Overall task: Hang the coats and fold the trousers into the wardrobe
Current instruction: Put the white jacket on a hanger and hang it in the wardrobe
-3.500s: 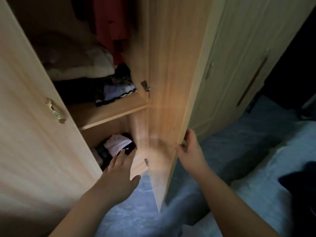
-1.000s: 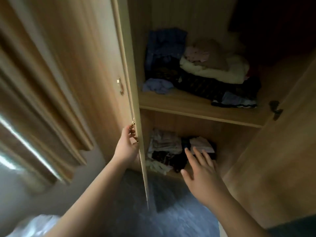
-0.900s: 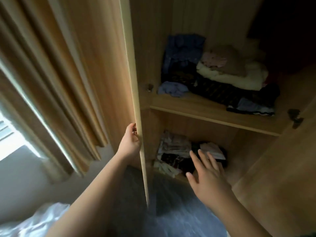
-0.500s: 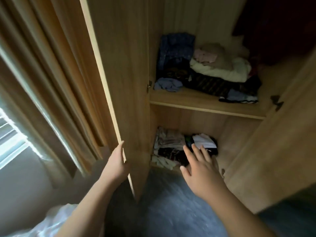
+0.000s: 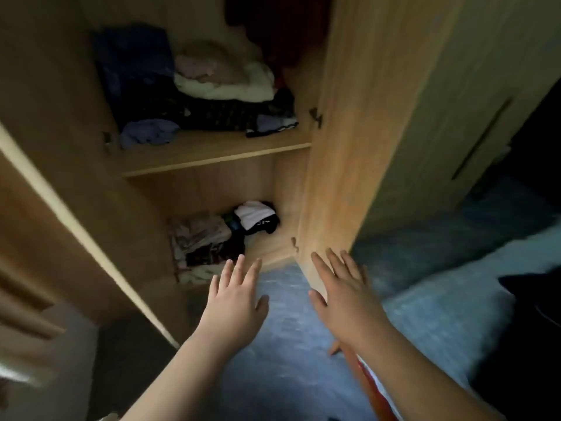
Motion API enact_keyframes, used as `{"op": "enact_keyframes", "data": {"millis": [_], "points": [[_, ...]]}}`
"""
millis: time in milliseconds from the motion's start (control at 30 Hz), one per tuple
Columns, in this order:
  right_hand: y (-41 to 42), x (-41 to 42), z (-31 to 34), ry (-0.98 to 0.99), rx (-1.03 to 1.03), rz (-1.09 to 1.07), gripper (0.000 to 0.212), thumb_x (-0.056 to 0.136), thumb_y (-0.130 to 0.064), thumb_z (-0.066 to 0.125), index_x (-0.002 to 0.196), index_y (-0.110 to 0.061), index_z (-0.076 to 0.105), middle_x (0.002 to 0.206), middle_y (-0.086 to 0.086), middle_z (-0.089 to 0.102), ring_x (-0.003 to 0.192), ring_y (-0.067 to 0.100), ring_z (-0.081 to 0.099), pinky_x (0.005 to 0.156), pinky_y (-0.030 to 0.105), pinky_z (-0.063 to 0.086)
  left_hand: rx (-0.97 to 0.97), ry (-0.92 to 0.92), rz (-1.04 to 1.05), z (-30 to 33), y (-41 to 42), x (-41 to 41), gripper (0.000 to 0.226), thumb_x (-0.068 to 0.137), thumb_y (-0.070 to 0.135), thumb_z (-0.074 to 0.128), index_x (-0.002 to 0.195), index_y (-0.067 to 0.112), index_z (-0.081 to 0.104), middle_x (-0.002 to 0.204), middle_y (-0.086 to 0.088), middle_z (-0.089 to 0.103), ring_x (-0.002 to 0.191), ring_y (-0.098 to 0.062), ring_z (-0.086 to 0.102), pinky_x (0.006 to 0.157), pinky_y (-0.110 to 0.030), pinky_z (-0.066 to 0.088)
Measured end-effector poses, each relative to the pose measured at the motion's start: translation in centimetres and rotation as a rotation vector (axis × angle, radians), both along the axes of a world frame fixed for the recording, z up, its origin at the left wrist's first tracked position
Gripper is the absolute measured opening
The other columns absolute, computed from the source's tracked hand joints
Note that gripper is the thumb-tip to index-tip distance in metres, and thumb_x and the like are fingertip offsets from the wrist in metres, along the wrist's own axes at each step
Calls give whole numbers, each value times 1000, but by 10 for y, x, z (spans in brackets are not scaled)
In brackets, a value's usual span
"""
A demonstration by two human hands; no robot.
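Two doors wide on wardrobe [image 5: 212, 153], shelves cluttered

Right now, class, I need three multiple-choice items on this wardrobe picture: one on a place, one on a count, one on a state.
1. Where does the cream garment lie?
A. upper shelf
B. floor
C. bed

2. How many wardrobe doors stand open?
A. none
B. one
C. two

3. The hands are
A. gripping a hanger
B. open, holding nothing
C. folding trousers

Key:
1 A, it tops the pile on the upper shelf.
2 C, the left door and right door flank the shelves.
3 B, the left hand and right hand show spread fingers.
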State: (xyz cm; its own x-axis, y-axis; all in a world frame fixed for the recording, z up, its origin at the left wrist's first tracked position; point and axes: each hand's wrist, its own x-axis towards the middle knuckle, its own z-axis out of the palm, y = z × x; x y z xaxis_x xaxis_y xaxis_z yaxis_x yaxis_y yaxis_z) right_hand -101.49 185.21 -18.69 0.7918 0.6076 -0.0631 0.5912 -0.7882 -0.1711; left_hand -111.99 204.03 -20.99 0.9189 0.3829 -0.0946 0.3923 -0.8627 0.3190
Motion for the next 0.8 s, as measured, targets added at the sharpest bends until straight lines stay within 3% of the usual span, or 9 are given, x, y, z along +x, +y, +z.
{"op": "enact_keyframes", "data": {"millis": [133,267,333,467,800], "points": [[-84,-1,-3,12,-9,-200,69,99,-55,29,159,-34,5,168,-2,5,155,25,-1,122,53,10,30,23,-198,3,-66,34,70,102,49,33,157,33,-7,167,-3,-8,154,-27,-9,124,-52,5],[-173,-12,-6,-3,39,-402,75,89,-61,12,159,-33,10,168,-1,11,155,25,4,122,54,11,51,-17,-428,17,-154,65,69,102,48,34,158,33,-5,168,-2,-8,154,-27,-9,124,-50,4],[-221,-18,-7,2,71,-497,69,97,-57,29,159,-32,13,168,0,12,155,26,4,122,54,10,66,-30,-527,22,-201,80,70,102,47,35,158,33,-4,168,-2,-7,154,-25,-8,123,-50,5],[-320,-35,-6,-5,69,-652,70,101,-53,36,159,-33,5,169,-1,2,155,24,-4,122,52,5,72,-46,-645,21,-298,103,70,101,49,38,158,34,-1,168,-2,-3,154,-25,-5,123,-50,5],[-543,-77,-14,-4,107,-935,71,101,-53,36,159,-36,1,169,-1,0,155,23,-5,124,51,4,-6,-56,-931,12,-552,118,70,100,48,40,158,33,3,168,-2,3,154,-24,-2,124,-50,8]]}}
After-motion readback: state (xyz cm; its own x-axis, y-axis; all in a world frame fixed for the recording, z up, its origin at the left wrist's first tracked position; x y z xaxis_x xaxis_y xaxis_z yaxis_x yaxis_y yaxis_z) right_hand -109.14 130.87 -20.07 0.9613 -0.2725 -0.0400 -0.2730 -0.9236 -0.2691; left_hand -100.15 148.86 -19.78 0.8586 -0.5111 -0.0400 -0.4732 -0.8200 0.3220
